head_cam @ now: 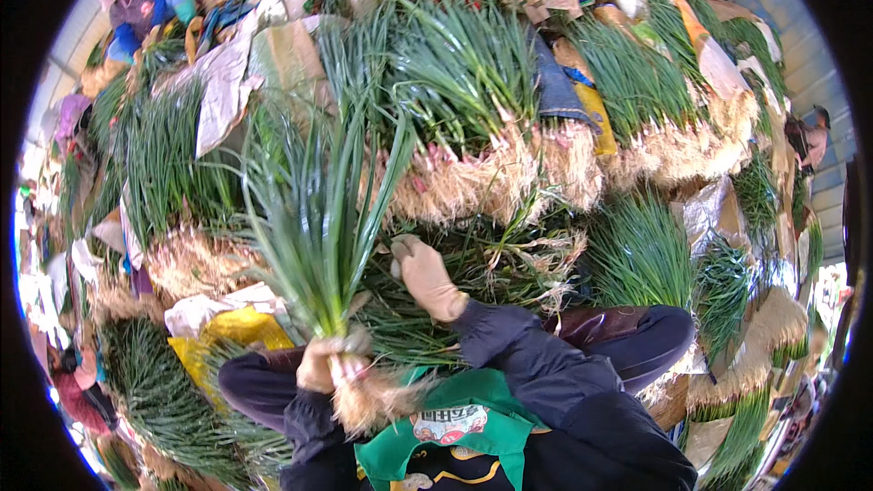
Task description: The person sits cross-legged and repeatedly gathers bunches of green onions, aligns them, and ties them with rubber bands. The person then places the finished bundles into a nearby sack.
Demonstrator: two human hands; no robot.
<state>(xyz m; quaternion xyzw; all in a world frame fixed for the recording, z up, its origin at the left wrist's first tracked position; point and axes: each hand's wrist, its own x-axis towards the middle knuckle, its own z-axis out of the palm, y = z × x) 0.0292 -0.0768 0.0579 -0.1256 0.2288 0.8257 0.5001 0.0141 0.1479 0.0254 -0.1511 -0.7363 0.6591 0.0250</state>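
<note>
My gloved left hand (326, 363) is closed around the lower stems of a bunch of green onions (320, 245), just above their pale roots. The long leaves rise away from me and the roots hang towards my green apron (470, 392). My gloved right hand (428, 279) reaches forward, apart from that bunch, over loose green onion leaves (409, 334) between my legs. Its fingertips are partly hidden from me, and I cannot make out anything in its grip. Some loose onions with tangled roots (545, 259) lie to its right.
A dense row of rooted green onions (470, 177) stands in front. More bundles are stacked at the left (184, 245) and right (641, 245). A yellow sack (252, 327) lies beside my left knee. Other people sit among the piles, one person (136, 0) at the upper left.
</note>
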